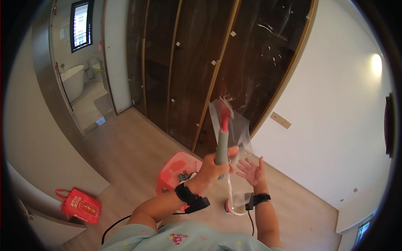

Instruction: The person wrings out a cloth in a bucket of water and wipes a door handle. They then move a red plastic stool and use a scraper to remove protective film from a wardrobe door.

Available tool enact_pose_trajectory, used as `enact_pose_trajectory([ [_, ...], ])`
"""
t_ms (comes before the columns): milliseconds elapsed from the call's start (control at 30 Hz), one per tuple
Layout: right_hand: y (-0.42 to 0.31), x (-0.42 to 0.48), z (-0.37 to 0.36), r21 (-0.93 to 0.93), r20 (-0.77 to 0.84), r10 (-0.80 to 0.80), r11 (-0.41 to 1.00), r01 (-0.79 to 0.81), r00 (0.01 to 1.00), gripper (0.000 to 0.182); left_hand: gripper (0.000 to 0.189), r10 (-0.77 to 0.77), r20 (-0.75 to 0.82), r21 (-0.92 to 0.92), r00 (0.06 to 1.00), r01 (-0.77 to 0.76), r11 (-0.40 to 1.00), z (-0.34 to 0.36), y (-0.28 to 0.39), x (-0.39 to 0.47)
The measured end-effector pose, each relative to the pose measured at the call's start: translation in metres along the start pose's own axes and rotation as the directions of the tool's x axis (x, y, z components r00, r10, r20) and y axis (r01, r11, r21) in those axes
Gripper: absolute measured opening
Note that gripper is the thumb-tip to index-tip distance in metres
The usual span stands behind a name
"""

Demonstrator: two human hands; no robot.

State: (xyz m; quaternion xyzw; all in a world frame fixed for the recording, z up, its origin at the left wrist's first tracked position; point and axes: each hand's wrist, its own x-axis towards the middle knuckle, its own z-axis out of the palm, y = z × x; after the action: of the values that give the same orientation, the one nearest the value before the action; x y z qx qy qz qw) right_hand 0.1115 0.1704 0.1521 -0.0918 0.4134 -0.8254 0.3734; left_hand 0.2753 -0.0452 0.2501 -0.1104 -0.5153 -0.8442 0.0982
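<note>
My left hand (209, 168) grips the grey handle (222, 146) of a tool with a red neck, which looks like a scraper. Its blurred head points up towards the dark glossy wardrobe doors (194, 69). A sheet of clear plastic film (241, 130) hangs around the tool and just behind it, and a thin strand runs down from there. Whether my left hand pinches the film too, I cannot tell. To its right, my right hand (252, 172) is held up with fingers spread and nothing in it. Below, the strand reaches a small round bucket (230, 211).
A red plastic stool (171, 168) bears a metal scouring pad (184, 176) and a pale item partly hidden by my left arm. On the left lies a red bag (83, 205). A wall switch plate (280, 120) is at right. An open doorway shows a bathtub (73, 81).
</note>
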Motion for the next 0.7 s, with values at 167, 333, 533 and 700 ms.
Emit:
enact_pose_trajectory([
  [167,0.032,0.101,0.045,0.192,0.087,0.017,0.981,-0.033,0.996,0.099,0.055,-0.008,0.083,0.138,0.997,-0.003,0.990,-0.021,-0.024,-0.034],
  [333,0.011,0.144,0.123,0.221,0.222,0.032,0.972,-0.083,0.975,0.076,0.051,-0.089,0.068,0.135,0.994,0.080,0.988,-0.056,-0.031,-0.050],
  [533,0.002,0.202,0.102,-0.002,0.114,0.031,1.000,-0.031,0.993,0.041,0.051,-0.007,0.095,0.041,0.995,0.004,0.999,-0.093,-0.026,-0.038],
  [700,-0.054,0.178,0.110,-0.162,0.018,-0.140,0.977,0.141,0.990,0.030,0.057,-0.011,-0.078,0.018,0.997,0.012,1.000,-0.138,-0.048,-0.041],
])
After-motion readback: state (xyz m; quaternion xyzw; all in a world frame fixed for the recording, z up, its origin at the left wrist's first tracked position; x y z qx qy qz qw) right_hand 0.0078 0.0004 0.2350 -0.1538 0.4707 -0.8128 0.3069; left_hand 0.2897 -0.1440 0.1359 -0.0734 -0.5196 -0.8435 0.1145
